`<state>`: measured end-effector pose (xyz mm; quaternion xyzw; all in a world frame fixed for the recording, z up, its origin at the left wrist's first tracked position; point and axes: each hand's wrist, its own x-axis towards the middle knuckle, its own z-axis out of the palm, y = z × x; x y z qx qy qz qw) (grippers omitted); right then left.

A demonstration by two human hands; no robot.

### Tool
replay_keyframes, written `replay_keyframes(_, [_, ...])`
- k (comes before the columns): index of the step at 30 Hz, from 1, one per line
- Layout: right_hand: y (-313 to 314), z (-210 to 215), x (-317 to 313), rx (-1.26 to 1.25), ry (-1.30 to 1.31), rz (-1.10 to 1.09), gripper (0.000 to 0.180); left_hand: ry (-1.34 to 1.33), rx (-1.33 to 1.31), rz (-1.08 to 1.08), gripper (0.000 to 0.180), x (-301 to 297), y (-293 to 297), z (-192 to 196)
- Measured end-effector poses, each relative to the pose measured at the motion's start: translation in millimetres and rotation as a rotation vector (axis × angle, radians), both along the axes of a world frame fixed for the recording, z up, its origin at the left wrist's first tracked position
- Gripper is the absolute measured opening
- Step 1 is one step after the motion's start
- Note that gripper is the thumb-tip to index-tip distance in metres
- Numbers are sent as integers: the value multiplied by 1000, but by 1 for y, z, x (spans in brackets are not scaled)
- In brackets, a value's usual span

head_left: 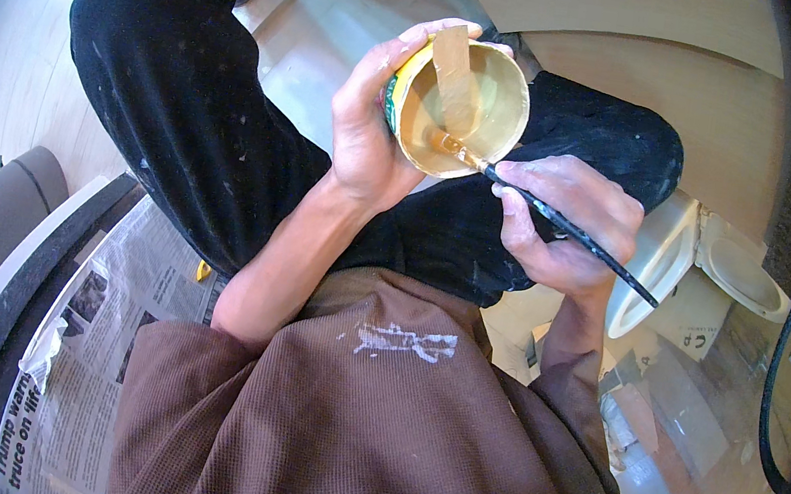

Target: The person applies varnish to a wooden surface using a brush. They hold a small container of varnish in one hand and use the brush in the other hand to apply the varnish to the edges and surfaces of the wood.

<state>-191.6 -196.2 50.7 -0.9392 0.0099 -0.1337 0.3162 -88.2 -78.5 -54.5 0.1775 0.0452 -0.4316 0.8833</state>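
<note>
My left hand (362,138) is wrapped round a small round tub (500,111), yellow on the outside, with its open mouth tilted toward me. A flat tan strip (452,67) rests in the tub and sticks out over the far rim. Between the thumb and fingers of my right hand (570,215) is a slim paintbrush (604,258) with a black, paint-flecked handle. Its bristles are inside the tub, low against the near wall, coated in something tan. How much the tub holds is hard to tell.
Newspaper (96,358) covers a rounded surface at my left, beside a grey padded seat (7,201). To my right stands a white oval container (657,272) with a raised lid (742,268). A black cable (768,396) hangs at the far right. A pale wooden panel (637,9) is ahead.
</note>
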Motion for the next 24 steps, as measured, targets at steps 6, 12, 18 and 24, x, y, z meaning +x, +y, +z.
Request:
replay_keyframes(6, [-1,-2,-1,17,20,19,17,2,21,-3,55,2,0,3])
replay_keyframes(12, [-4,-8,-5,49,-71,12,19,23,48,10,57,1,0,5])
replay_keyframes(18, [-5,-24,-23,1003,-143,-299,15,68,27,-3,58,1,0,0])
replay_keyframes(24, [-10,-37,-30,1369,-159,-332,29,174,18,-46,60,-3,-6,4])
